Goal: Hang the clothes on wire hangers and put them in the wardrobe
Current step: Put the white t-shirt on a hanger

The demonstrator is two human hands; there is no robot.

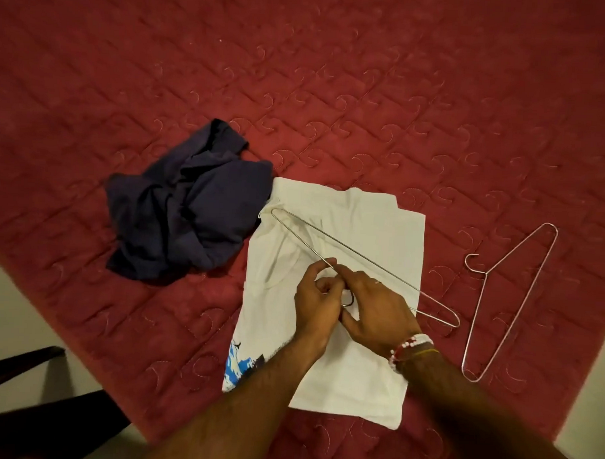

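A folded white T-shirt [362, 238] with a blue print at its lower left lies flat on the red quilt. A wire hanger [365, 257] lies across it, its long bar running from upper left to lower right. My left hand [315, 307] and my right hand [377, 309] meet over the shirt's middle, both pinching the hanger at its hook, which shows between the fingers. A crumpled dark navy garment [188, 204] lies to the left of the shirt. A second wire hanger [508, 298] lies alone on the quilt to the right.
The red quilted bedspread [333, 93] covers the bed, which runs diagonally. Pale floor [23, 315] shows at the lower left, with a dark piece of furniture [30, 408] there. More floor shows at the lower right corner.
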